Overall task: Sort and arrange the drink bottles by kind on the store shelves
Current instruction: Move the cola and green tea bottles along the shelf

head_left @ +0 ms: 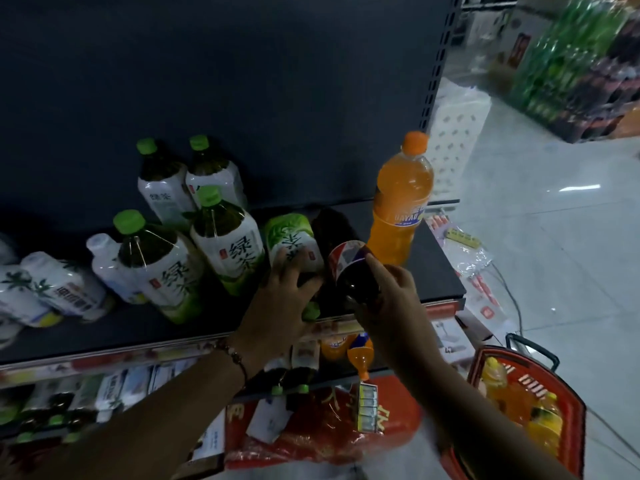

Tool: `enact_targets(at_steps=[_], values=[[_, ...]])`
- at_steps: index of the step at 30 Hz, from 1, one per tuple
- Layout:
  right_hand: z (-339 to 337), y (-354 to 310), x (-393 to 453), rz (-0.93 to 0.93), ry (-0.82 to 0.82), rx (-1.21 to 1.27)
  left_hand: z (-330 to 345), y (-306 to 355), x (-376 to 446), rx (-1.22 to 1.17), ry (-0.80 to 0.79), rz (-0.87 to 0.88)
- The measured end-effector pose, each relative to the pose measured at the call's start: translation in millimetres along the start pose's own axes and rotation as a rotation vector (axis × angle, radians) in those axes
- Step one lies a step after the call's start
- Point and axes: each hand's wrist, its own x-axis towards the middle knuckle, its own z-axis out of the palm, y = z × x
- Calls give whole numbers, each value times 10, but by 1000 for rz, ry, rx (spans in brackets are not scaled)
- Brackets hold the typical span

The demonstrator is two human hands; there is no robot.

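Orange bottle (398,202) label "DAYAO"; tea bottle (227,244) "绿茶".

Upright green-tea bottles (225,244), an orange soda bottle (401,202), one lying cola bottle (349,268) share the shelf (440,271).

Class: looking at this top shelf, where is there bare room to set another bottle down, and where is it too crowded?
Free: the shelf corner right of the orange soda bottle, and the front strip below the white bottles. Crowded: the green tea bottles through to the cola bottle, where the left hand and right hand grip.
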Motion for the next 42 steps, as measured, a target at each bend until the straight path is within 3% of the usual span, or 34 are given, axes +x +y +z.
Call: enact_targets(at_steps=[7, 12, 16, 21, 24, 26, 34, 42], values=[[-769, -459, 211, -144, 5, -12, -331, 91, -166, -114, 24, 26], [-1029, -809, 760, -247, 36, 0, -664, 155, -251, -253, 167, 119], [-938, -969, 1229, -226, -63, -112, -861, 165, -210, -345, 167, 21], [-723, -1012, 1490, -218, -107, -16, -1084, 56, -12, -431, 120, -126], [-630, -958, 1487, -254, -65, -23, -1175, -46, 155, -436, 105, -330], [-603, -900, 1457, -283, -22, -7, -1171, -82, 221, -456, 116, -368], [-572, -710, 1238, -328, 45, 119, -1093, -88, 199, -436, 207, -328], [-553, -587, 683, -278, 31, 33, -967, -73, -5, -261, 327, -258]])
